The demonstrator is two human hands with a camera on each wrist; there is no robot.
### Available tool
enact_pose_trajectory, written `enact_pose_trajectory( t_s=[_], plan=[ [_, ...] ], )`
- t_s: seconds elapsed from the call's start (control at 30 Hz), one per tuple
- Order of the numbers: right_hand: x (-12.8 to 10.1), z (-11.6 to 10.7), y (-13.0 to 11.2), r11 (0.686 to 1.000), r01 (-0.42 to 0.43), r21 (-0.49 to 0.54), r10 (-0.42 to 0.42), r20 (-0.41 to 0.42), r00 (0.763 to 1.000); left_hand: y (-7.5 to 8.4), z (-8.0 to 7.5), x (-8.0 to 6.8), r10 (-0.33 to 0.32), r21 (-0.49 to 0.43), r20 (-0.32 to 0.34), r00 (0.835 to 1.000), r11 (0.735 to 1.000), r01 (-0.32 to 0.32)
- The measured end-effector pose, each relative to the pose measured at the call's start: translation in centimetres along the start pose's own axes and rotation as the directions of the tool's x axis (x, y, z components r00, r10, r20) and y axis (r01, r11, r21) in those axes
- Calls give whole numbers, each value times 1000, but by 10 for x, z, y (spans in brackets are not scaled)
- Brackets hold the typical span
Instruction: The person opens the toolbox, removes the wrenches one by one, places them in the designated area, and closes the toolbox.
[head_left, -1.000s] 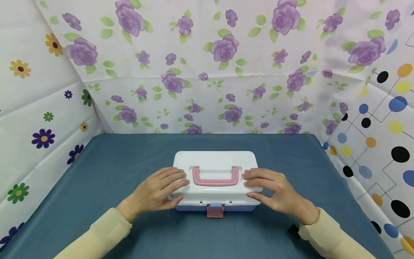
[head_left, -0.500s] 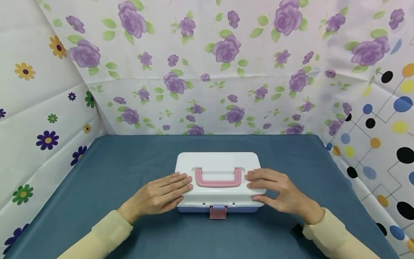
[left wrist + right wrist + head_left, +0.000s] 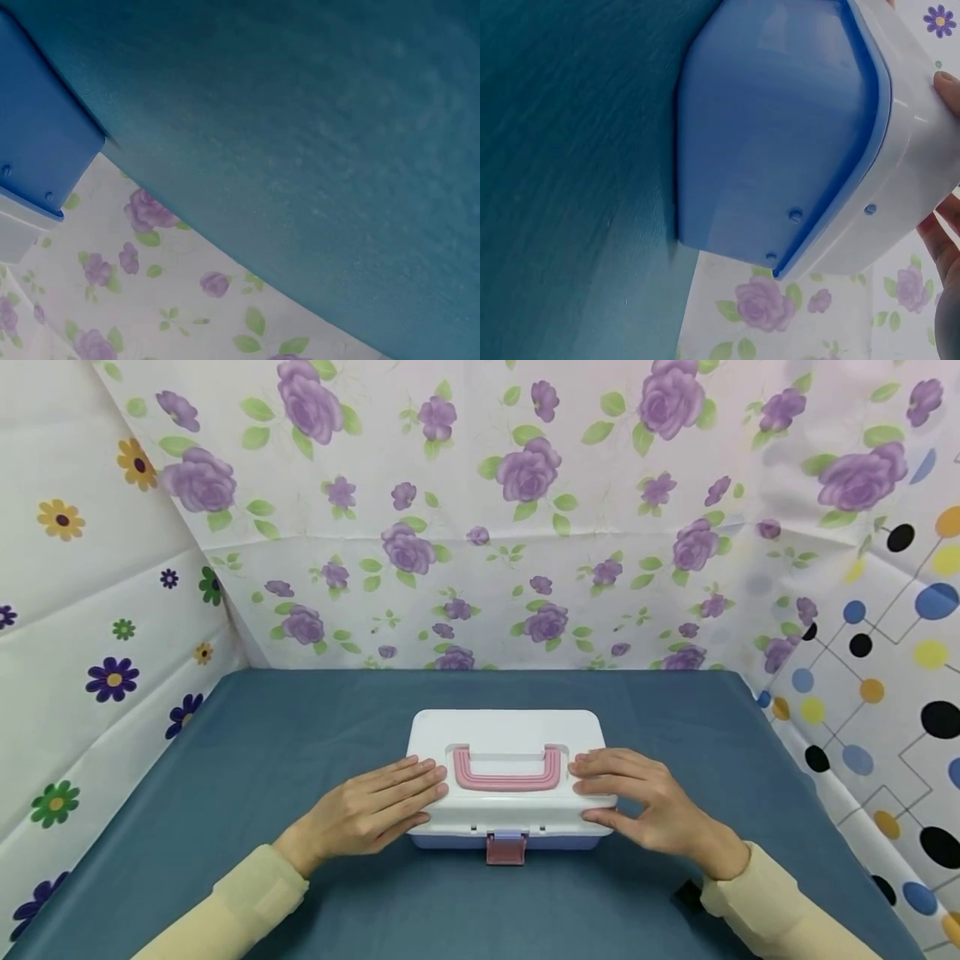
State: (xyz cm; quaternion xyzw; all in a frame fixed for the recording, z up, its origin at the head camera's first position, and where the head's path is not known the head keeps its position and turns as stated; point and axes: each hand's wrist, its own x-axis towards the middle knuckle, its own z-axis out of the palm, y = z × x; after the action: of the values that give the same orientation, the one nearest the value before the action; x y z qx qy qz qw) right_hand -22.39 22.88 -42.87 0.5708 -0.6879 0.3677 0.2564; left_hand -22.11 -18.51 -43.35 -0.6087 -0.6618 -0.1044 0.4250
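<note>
Left hand (image 3: 367,810): released grip, straight fingers flat on lid at 9 o'clock end of white plastic storage box with pale-blue base (image 3: 510,752). Right hand (image 3: 645,802): fingers straight on top at 3 o'clock end, thumb against front edge, nothing clenched. Box sits mid teal-covered worktop (image 3: 300,735), pink carry handle (image 3: 507,770) folded flat between hands, pink front latch (image 3: 504,848) at 6 o'clock, apparently closed. Judgement: keep pressure even both ends so box stays square; thumbs closest to latch. Left wrist view shows only box corner, no fingers; right wrist view catches fingertips at frame edge. Contents hidden.
</note>
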Motion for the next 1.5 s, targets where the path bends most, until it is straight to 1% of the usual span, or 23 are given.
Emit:
enact_pose_trajectory(
  t_s=[0.23,0.37,0.6,0.73,0.87,0.97,1.07,1.23,1.33,1.5],
  plan=[
    [4,-1,-4,999,-23,45,24,-36,999,0,-2,2,-19,29,19,1000,999,19],
    [7,-1,-6,998,-25,66,29,-51,998,-1,-3,5,-26,36,18,999,999,26],
    [10,0,-8,996,-34,88,42,-94,995,-4,-6,9,-63,56,31,998,997,61],
    [11,0,-5,993,-75,86,83,-98,992,-5,-10,12,-88,51,26,996,995,87],
    [13,-2,-2,988,-141,61,146,-93,985,-7,-13,13,-119,36,23,993,992,118],
    [14,-3,-1,984,-172,51,176,-90,980,-8,-15,14,-141,16,56,988,990,140],
    [15,-5,-1,979,-196,51,200,-92,975,-10,-17,12,-156,1,120,980,988,157],
    [17,-8,-3,970,-241,42,244,-87,966,-12,-20,11,-155,0,207,966,987,159],
    [18,-9,-4,967,-251,41,253,-82,964,-13,-21,11,-158,14,245,957,987,160],
    [19,-9,-2,970,-237,58,241,-86,967,-15,-24,11,-176,43,297,938,984,171]
  ],
)
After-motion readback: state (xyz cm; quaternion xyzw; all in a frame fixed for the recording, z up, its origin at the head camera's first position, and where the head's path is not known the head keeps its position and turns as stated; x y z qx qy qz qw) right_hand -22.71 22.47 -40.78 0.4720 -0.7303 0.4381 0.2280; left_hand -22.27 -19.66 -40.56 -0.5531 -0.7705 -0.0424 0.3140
